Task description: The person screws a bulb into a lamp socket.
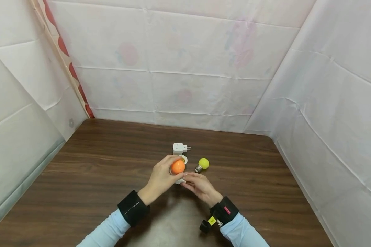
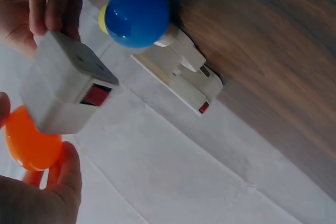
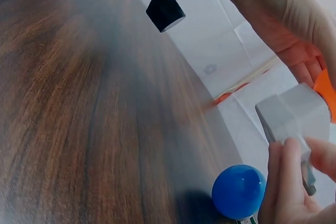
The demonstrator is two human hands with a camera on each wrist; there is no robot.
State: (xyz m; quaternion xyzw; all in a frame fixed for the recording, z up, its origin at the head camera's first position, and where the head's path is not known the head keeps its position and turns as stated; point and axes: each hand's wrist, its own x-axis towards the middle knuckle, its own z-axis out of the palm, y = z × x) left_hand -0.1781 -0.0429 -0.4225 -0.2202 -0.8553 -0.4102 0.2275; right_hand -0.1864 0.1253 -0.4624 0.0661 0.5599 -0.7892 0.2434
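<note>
My left hand (image 1: 164, 173) holds an orange light bulb (image 1: 178, 166), fingers and thumb on either side of its globe. The right hand (image 1: 201, 187) pinches a white plug adapter (image 2: 65, 85) that has a red switch on one face. Bulb and adapter meet end to end between the hands, the bulb's base hidden. Near them, a blue bulb (image 2: 137, 17) stands beside a second white adapter (image 2: 181, 77); in the head view the blue bulb is out of sight. A yellow-green bulb (image 1: 203, 163) with a metal screw base lies just beyond the right hand.
The second adapter's prongs point right on the brown wooden table (image 1: 250, 192), beyond the hands. White sheeting (image 1: 173, 68) hangs behind the table and along both sides. A black wrist strap (image 1: 224, 210) with a small camera is on the right arm.
</note>
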